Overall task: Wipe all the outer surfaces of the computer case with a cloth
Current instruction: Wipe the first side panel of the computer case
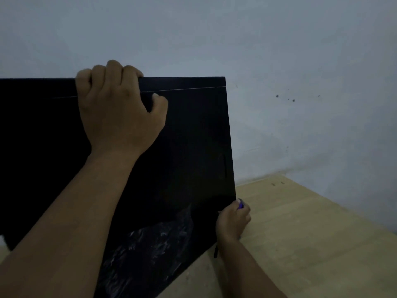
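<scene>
Head view: the black computer case [182, 147] fills the left and middle of the scene, tipped on the wooden desk [300, 233] with its broad side panel facing us. The left hand [120, 108] curls over the top edge, thumb on the near face, steadying it. Low at the right edge, the right hand [233, 221] is closed around a purple cloth [241, 204], only a scrap of it showing, pressed to the narrow end face. Whitish streaks [154, 239] mark the panel's lower part, so I'd judge that face unfinished; the far side and underside are hidden. A grey wall [279, 50] stands behind.
</scene>
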Action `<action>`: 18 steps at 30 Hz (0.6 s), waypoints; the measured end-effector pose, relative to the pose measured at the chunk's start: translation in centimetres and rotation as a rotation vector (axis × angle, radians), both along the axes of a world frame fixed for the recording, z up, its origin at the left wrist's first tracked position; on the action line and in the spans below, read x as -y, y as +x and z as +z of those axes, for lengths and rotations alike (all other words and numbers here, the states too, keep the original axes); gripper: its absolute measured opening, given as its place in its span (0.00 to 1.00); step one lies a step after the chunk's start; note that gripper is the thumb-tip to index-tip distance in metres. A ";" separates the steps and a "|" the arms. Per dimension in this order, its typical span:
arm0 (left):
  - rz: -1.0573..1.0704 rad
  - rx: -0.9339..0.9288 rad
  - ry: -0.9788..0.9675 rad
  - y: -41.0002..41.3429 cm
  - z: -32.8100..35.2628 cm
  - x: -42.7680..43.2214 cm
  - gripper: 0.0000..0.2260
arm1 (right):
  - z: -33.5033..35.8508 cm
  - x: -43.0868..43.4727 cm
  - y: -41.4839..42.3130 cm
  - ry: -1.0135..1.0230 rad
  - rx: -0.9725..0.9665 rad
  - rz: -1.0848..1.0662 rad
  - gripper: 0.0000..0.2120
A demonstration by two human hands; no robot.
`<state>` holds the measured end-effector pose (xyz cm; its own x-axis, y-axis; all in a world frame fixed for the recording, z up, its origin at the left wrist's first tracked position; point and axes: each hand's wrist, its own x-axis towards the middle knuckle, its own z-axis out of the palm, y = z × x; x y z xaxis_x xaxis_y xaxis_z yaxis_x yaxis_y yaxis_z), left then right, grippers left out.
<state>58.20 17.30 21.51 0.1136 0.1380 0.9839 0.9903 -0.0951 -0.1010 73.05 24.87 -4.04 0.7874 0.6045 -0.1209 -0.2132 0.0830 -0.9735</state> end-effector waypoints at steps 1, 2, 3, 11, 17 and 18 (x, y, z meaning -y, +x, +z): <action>0.000 0.000 -0.001 0.0 0.0 0.0 0.21 | -0.4 0.1 -0.2 0.006 0.034 0.002 0.18; -0.001 0.002 -0.001 0.1 0.0 -0.1 0.21 | -0.8 0.2 -0.7 0.007 0.078 0.000 0.18; -0.001 0.005 -0.002 0.1 0.0 -0.1 0.21 | -1.1 0.3 -1.4 0.004 0.115 -0.003 0.18; 0.000 0.014 -0.009 0.2 0.1 -0.1 0.21 | 0.4 2.5 -4.9 0.369 0.426 0.027 0.25; 0.003 0.004 -0.019 0.1 0.0 0.0 0.21 | -0.8 1.3 -3.9 0.321 0.508 0.007 0.30; 0.003 0.003 -0.022 0.1 0.0 0.0 0.21 | -0.8 1.2 -3.8 0.279 0.427 -0.003 0.29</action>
<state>58.27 17.30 21.50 0.1105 0.1602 0.9809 0.9909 -0.0942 -0.0963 69.29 23.70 -4.87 0.7333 0.5657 0.3773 0.1992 0.3518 -0.9146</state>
